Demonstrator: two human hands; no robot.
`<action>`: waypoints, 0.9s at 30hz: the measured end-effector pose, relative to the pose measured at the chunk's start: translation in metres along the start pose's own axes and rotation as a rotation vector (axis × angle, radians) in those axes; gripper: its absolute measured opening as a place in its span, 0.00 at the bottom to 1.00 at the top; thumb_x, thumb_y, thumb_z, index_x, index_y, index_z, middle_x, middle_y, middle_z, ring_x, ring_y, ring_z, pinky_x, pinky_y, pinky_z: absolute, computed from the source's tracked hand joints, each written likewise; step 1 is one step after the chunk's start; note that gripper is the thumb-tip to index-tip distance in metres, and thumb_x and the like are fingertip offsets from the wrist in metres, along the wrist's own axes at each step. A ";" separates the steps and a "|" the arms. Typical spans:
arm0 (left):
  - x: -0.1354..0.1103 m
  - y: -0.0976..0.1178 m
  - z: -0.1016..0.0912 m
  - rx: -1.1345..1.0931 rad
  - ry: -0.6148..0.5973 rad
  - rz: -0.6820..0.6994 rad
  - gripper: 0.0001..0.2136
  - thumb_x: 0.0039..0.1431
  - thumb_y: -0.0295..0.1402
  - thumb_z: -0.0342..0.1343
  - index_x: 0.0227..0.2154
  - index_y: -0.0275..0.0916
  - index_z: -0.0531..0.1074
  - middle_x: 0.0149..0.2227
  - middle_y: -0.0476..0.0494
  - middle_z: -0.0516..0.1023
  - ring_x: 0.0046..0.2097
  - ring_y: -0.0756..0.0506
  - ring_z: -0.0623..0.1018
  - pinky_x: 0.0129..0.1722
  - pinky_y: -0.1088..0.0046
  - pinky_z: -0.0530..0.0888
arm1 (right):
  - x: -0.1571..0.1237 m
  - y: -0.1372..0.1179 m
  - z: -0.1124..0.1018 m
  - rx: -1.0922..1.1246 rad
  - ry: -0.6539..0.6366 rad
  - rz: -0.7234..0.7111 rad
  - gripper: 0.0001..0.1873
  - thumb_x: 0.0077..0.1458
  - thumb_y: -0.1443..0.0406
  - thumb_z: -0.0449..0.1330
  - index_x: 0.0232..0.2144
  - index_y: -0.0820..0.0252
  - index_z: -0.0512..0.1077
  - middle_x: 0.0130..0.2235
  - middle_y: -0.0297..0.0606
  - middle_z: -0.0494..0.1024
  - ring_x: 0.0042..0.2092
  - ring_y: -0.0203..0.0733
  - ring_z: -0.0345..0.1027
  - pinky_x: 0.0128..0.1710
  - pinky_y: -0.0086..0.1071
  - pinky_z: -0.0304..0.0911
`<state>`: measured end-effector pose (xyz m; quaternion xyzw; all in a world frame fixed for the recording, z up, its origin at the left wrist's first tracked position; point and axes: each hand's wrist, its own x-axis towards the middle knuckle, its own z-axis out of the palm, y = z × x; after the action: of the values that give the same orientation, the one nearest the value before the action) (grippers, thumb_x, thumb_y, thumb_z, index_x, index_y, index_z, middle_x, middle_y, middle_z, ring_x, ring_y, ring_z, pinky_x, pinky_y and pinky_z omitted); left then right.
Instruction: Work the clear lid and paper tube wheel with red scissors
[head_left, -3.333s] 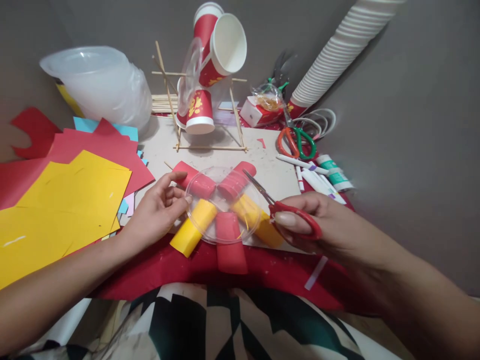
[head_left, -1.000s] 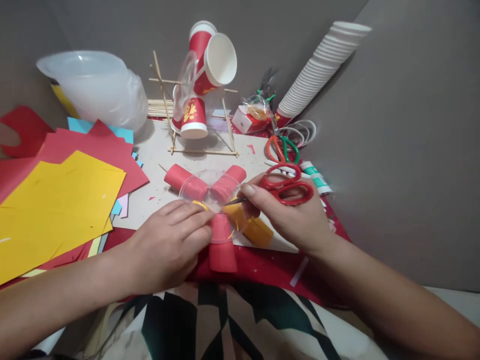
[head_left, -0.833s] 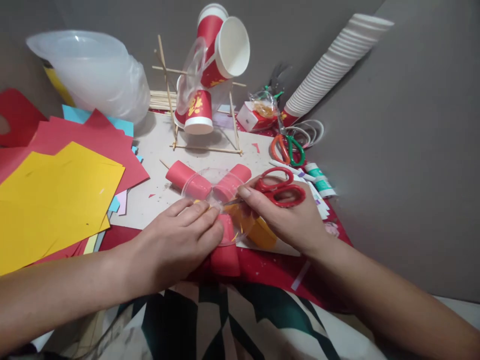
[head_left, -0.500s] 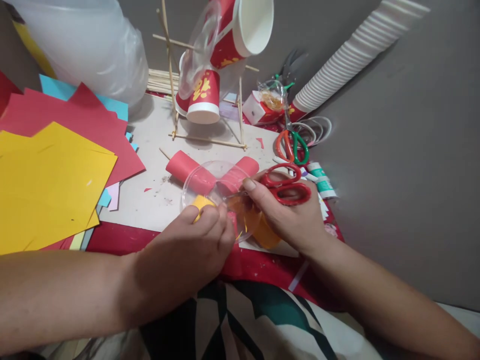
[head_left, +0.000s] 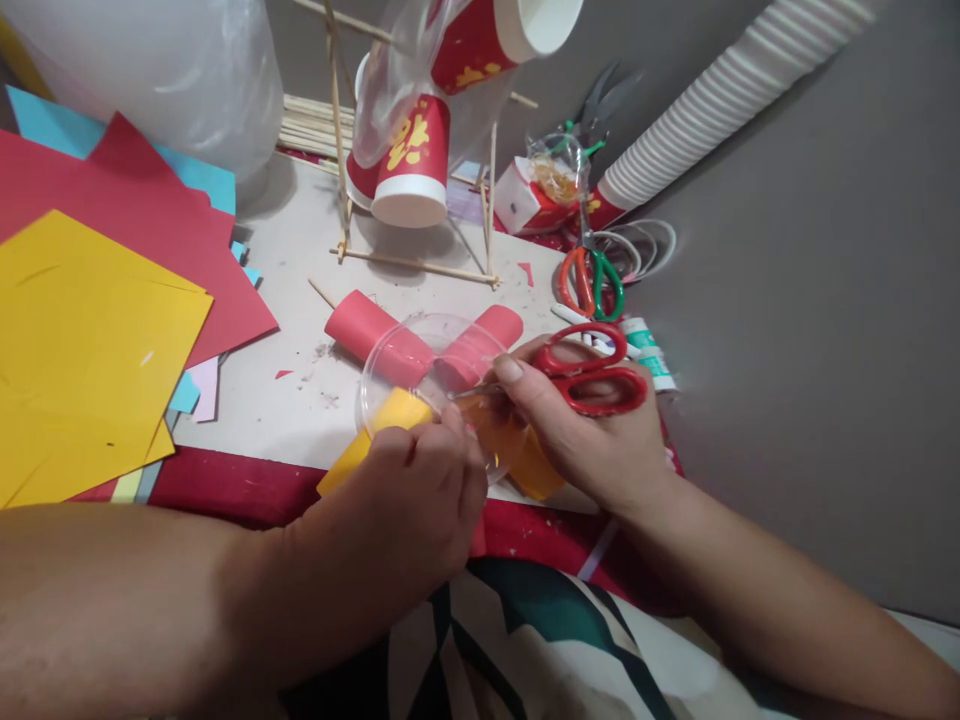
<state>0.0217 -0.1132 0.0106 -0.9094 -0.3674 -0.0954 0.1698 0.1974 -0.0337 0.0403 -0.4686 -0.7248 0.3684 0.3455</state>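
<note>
Red-handled scissors lie in my right hand, gripped around the blades with the handles pointing right. Their tip reaches toward the middle of a clear round plastic lid. My left hand is pinched close to that tip, and its fingertips hide what they hold. Around the lid are red paper rolls, one at the upper left and one at the upper right. A yellow paper roll shows beside my left hand, another yellow roll under my right. A thin stick pokes from the upper-left roll.
Red paper cups hang in a wooden stick frame at the back. Yellow and red paper sheets lie left. Orange-and-green-handled scissors, a stack of white cups and a white-and-red box stand right.
My left hand has shifted slightly right, uncovering more of the yellow roll at the left. The scissors have moved slightly right with my right hand. The camera view has shifted a little.
</note>
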 end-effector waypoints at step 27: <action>0.001 -0.055 -0.012 -1.677 0.019 -1.289 0.36 0.56 0.35 0.67 0.65 0.46 0.58 0.33 0.52 0.77 0.28 0.53 0.74 0.25 0.80 0.69 | 0.008 0.007 -0.001 -0.182 0.009 -0.145 0.17 0.62 0.62 0.60 0.21 0.57 0.69 0.23 0.35 0.75 0.26 0.37 0.70 0.24 0.31 0.62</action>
<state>-0.0166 -0.0804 0.0354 -0.3680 -0.5962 -0.3977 -0.5925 0.1989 -0.0236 0.0359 -0.4460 -0.7858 0.2727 0.3307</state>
